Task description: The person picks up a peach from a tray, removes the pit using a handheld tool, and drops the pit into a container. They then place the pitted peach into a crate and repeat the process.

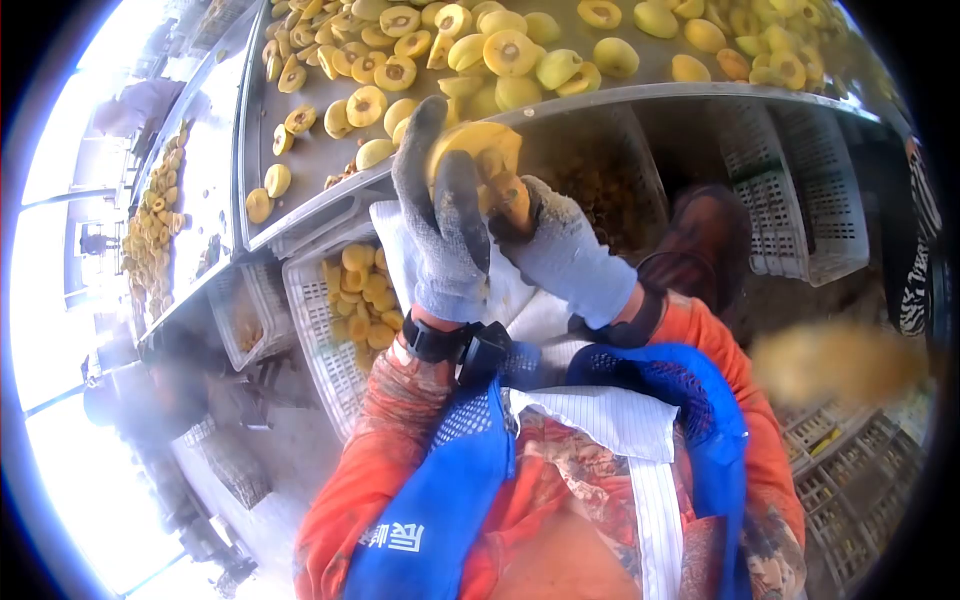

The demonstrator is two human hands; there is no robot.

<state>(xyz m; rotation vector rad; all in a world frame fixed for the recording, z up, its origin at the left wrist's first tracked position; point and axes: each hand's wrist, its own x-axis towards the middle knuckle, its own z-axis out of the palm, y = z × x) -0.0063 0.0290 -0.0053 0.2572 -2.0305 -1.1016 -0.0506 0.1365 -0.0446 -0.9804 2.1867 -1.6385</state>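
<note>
While left fingers (460, 205) clasp the yellow fruit (482, 146), right fingers (537, 195) grip its lower end.

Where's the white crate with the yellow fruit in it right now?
In the head view, the white crate stands left of centre, below the near edge of the table and to the left of the person's gloved left hand.

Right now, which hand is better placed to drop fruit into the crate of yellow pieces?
Likely the left hand: it's nearer the crate and touches the yellow fruit. The right hand sits farther from that crate.
</note>
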